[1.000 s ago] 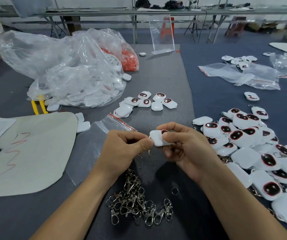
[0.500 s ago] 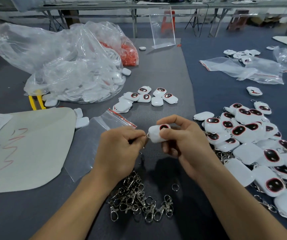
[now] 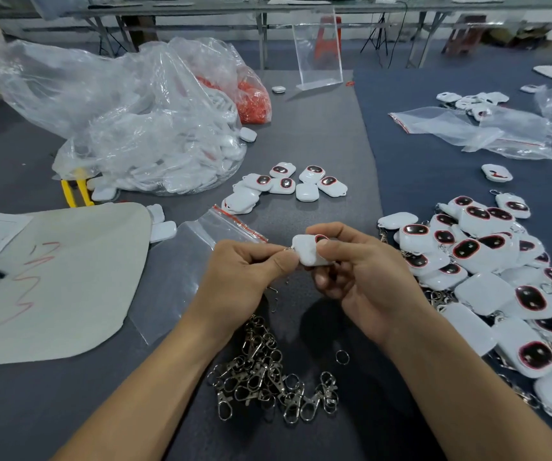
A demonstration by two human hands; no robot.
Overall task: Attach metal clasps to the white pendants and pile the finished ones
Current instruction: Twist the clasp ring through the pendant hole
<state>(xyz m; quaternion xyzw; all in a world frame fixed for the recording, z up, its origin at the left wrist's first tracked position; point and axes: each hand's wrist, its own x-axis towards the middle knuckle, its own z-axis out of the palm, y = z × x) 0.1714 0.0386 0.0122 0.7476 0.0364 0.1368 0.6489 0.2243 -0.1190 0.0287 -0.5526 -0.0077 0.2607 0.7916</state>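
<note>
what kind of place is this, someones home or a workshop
Probably a small assembly workshop: a large clear plastic bag stuffed with white plastic pendants, a heap of loose silver metal clasps, and a big pile of finished white pendants with dark faces.

White pendant (image 3: 308, 253) was held above table's (image 3: 318, 134) near middle, dark red-rimmed window on top; clasp ring (image 3: 287, 249) met its left end. Silver clasps (image 3: 268, 377) lay heaped near front edge. Finished pendants (image 3: 501, 277) lay piled along right edge.
</note>
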